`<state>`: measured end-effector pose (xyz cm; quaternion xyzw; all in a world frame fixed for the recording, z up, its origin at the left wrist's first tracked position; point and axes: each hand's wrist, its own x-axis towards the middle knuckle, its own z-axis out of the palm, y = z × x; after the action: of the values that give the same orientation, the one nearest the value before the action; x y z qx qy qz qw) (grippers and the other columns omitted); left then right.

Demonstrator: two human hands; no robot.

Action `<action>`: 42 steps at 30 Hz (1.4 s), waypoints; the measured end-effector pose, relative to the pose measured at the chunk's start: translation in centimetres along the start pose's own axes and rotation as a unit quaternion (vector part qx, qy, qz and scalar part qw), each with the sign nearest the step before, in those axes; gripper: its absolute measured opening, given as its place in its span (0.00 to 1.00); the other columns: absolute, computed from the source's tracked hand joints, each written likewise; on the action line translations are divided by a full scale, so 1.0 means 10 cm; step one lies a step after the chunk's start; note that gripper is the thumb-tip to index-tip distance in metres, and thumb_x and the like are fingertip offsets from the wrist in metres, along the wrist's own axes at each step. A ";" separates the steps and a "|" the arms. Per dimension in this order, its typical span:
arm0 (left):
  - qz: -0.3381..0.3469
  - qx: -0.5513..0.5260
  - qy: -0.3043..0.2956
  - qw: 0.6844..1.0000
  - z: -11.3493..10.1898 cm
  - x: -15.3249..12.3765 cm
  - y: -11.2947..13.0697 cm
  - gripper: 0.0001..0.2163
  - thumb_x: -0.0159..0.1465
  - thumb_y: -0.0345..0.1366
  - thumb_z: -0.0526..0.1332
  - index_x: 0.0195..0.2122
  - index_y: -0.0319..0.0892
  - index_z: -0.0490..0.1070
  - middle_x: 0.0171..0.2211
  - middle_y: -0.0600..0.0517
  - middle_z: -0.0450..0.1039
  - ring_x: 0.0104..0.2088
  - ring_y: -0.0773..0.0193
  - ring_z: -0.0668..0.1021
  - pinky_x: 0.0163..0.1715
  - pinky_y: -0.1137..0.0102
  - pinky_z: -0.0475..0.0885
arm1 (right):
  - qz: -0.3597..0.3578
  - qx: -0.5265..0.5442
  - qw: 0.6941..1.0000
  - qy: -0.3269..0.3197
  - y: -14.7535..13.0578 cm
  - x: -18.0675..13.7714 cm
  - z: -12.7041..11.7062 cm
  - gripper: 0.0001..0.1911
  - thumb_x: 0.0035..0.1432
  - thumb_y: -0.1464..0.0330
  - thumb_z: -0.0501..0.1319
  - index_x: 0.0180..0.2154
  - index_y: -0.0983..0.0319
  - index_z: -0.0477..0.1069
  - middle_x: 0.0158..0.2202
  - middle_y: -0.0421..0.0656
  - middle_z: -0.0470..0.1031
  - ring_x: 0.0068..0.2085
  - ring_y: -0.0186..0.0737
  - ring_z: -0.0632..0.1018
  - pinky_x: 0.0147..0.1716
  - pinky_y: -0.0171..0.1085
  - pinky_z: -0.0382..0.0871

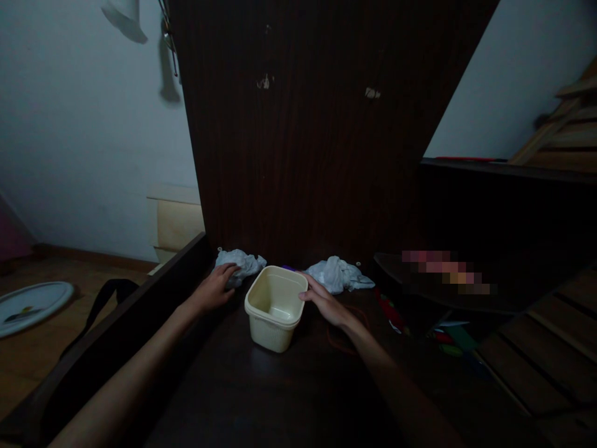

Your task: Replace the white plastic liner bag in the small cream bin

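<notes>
A cream plastic tub (273, 333), square with rounded corners and ribbed sides, stands upright on the dark wooden surface. Nothing shows inside it. My right hand (324, 300) grips the tub's right side, thumb over the rim and fingers behind it. To the tub's left, my left hand (215, 289) rests at a crumpled white plastic bag (247, 262), fingers stretched out and apart over its near side. Another knotted white plastic bag (338, 274) lies just behind my right hand. A small purple thing (288, 268) peeks out behind the tub.
A tall dark wooden panel (298, 155) rises behind the bags. A raised edge (140, 317) borders the surface on the left. At right are a dark shelf piece (420, 292) and green and red items (450, 342). A white oval lid-like object (51, 295) lies on the floor.
</notes>
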<state>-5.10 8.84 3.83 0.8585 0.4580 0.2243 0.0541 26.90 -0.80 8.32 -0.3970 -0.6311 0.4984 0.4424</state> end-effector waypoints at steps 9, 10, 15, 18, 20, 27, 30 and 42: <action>-0.027 0.004 0.068 0.997 -0.03 0.23 -0.09 0.07 0.61 0.31 0.59 0.31 0.39 0.77 0.42 0.36 0.78 0.46 0.43 0.77 0.53 0.49 0.70 | 0.035 -0.066 0.996 -0.040 -0.03 -0.03 -0.13 0.33 0.50 0.65 0.57 0.59 0.59 0.70 0.62 0.45 0.71 0.64 0.52 0.66 0.66 0.49 0.51; -0.030 -0.006 0.079 0.996 -0.07 0.27 -0.09 0.07 0.61 0.32 0.58 0.29 0.40 0.76 0.41 0.37 0.78 0.46 0.44 0.77 0.52 0.51 0.70 | 0.040 -0.075 0.995 -0.046 -0.04 -0.03 -0.14 0.34 0.50 0.65 0.57 0.60 0.59 0.69 0.63 0.44 0.70 0.64 0.52 0.65 0.66 0.49 0.50; -0.065 -0.081 0.155 0.982 -0.40 0.48 -0.04 0.11 0.63 0.43 0.58 0.30 0.43 0.75 0.36 0.43 0.79 0.42 0.49 0.78 0.48 0.58 0.71 | 0.050 -0.101 0.991 -0.077 -0.08 0.00 -0.18 0.35 0.51 0.65 0.57 0.62 0.57 0.68 0.65 0.43 0.68 0.65 0.52 0.64 0.67 0.49 0.49; -0.093 -0.150 0.195 0.965 -0.66 0.63 0.01 0.14 0.61 0.49 0.60 0.30 0.43 0.74 0.29 0.47 0.78 0.36 0.52 0.78 0.40 0.64 0.72 | 0.057 -0.105 0.989 -0.090 -0.09 0.02 -0.21 0.34 0.52 0.65 0.59 0.63 0.57 0.67 0.66 0.43 0.66 0.66 0.52 0.64 0.67 0.50 0.49; -0.104 -0.207 0.218 0.948 -0.82 0.71 0.06 0.16 0.60 0.52 0.61 0.30 0.43 0.73 0.25 0.50 0.76 0.31 0.56 0.78 0.36 0.67 0.71 | 0.061 -0.107 0.988 -0.094 -0.09 0.04 -0.22 0.33 0.53 0.64 0.60 0.62 0.57 0.68 0.66 0.43 0.66 0.66 0.52 0.63 0.67 0.51 0.49; -0.108 -0.423 0.285 0.853 -1.20 0.92 0.33 0.14 0.61 0.49 0.63 0.31 0.43 0.67 0.21 0.57 0.69 0.22 0.65 0.73 0.23 0.73 0.68 | -0.004 -0.088 0.996 -0.016 -0.14 0.31 -0.15 0.25 0.57 0.59 0.62 0.55 0.58 0.70 0.58 0.50 0.74 0.60 0.49 0.73 0.62 0.53 0.61; -0.104 -0.493 0.291 0.813 -1.28 0.97 0.51 0.11 0.62 0.43 0.63 0.31 0.44 0.64 0.21 0.59 0.65 0.18 0.69 0.70 0.18 0.75 0.68 | -0.078 -0.103 0.991 0.030 -0.29 0.51 -0.04 0.19 0.57 0.61 0.64 0.50 0.58 0.72 0.54 0.49 0.76 0.57 0.46 0.75 0.60 0.50 0.65; 0.022 -0.650 0.193 0.735 -1.39 0.94 1.18 0.12 0.61 0.39 0.68 0.35 0.44 0.63 0.43 0.52 0.78 0.37 0.60 0.83 0.32 0.64 0.83 | -0.188 -0.359 0.889 0.211 -0.66 1.12 0.24 0.06 0.50 0.70 0.67 0.34 0.60 0.75 0.29 0.38 0.67 0.35 0.39 0.72 0.38 0.37 0.66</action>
<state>2.38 8.08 22.92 0.5624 0.1829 0.6294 0.5042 20.91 7.80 16.32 -0.4983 -0.7216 0.0495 0.4781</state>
